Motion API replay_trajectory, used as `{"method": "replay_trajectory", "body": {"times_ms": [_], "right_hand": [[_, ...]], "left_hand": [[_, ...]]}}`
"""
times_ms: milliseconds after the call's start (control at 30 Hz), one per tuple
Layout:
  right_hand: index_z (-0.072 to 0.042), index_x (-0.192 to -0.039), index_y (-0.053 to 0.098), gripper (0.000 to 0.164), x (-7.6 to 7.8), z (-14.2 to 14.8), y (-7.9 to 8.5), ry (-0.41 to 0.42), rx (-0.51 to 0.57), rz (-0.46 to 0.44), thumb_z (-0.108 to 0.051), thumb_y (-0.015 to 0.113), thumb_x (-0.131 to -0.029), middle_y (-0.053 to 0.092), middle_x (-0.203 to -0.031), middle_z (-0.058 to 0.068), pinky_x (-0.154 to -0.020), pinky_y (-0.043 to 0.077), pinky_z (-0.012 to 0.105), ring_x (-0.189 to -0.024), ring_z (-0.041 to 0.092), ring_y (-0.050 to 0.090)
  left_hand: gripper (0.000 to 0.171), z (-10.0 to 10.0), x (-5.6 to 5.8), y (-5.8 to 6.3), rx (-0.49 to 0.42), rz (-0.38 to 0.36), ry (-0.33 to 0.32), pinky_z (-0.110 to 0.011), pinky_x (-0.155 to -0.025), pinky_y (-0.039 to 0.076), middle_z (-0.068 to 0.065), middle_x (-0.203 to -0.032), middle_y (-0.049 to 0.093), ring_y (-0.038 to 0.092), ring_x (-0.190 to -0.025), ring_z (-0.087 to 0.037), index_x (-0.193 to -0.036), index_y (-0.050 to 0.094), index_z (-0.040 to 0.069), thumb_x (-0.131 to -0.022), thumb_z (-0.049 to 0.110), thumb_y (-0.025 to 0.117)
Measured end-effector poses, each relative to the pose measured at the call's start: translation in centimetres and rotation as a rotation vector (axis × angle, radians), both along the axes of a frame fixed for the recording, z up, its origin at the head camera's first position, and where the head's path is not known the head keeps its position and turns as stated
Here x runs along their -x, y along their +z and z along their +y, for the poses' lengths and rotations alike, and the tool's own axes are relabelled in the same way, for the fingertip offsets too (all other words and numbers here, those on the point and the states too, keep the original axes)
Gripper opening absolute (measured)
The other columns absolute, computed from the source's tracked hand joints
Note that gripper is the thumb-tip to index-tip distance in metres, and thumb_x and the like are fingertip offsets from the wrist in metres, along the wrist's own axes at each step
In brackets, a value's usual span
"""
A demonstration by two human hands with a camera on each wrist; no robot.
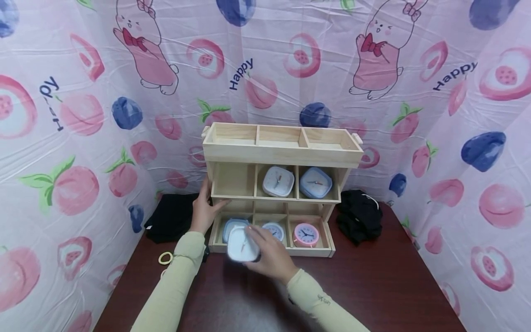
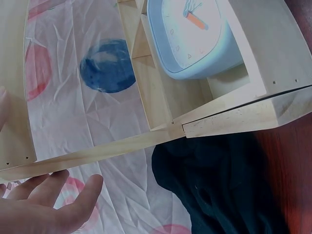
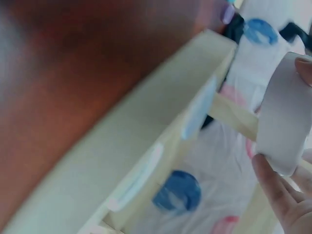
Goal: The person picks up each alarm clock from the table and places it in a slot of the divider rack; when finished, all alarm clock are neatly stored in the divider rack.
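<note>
My right hand [image 1: 274, 256] holds a white square alarm clock [image 1: 242, 244] in front of the bottom tier of a wooden three-tier rack [image 1: 282, 154]. In the right wrist view, fingers and thumb pinch the clock's pale side [image 3: 285, 114]. At the rack's left side, my left hand [image 1: 204, 210] grips the middle tier's edge, thumb below it and fingers along the side. A white clock [image 1: 278, 181] and a blue clock [image 1: 316, 183] stand in the middle tier. Below are a blue clock [image 2: 195, 39], a round pale blue one [image 1: 274, 230] and a pink one [image 1: 306, 235].
Black cloth [image 1: 172, 216] lies left of the rack and more black cloth [image 1: 360, 216] right of it. A yellow ring [image 1: 165, 258] is on the dark red table [image 1: 373, 286] near the left sleeve. A fruit-printed curtain [image 1: 265, 60] surrounds the table.
</note>
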State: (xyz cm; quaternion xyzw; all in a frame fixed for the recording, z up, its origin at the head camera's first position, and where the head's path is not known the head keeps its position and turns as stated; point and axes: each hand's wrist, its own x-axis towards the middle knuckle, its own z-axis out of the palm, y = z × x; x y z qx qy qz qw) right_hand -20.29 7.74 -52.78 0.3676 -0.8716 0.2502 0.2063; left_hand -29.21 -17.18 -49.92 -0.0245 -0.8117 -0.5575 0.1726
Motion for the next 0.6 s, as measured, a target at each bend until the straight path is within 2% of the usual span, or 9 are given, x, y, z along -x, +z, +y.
{"method": "replay_trajectory", "body": {"times_ms": [233,433,600], "right_hand": [[-0.007,-0.149,0.059,0.099,3.2,-1.1,4.1,0.006,0.116,0.150,-0.027,0.104,-0.064,0.061,-0.151,0.021,-0.109,0.060,0.050,-0.135,0.037,0.064],[-0.009,-0.140,0.063,0.080,5.8,-2.5,6.9,-0.031,0.188,0.122,-0.025,0.101,-0.071,0.056,-0.157,0.020,-0.117,0.054,0.052,-0.141,0.039,0.059],[-0.009,-0.123,0.067,0.062,8.1,-3.8,8.1,-0.087,0.245,0.127,-0.022,0.100,-0.073,0.060,-0.152,0.022,-0.121,0.050,0.056,-0.139,0.042,0.060]], "left_hand": [[0.111,0.0,0.1,0.0,0.029,-0.003,0.015,-0.057,-0.129,0.039,-0.015,-0.173,0.035,0.039,-0.158,-0.036,-0.173,0.011,0.035,-0.093,0.012,0.085],[0.104,-0.3,0.0,0.0,0.030,0.013,0.007,-0.060,-0.126,0.042,-0.020,-0.169,0.042,0.043,-0.155,-0.040,-0.174,0.015,0.029,-0.096,-0.001,0.078],[0.109,-0.4,0.0,-0.2,0.039,0.037,0.016,-0.059,-0.125,0.044,-0.020,-0.166,0.046,0.048,-0.153,-0.039,-0.173,0.015,0.032,-0.093,0.006,0.083]]}}
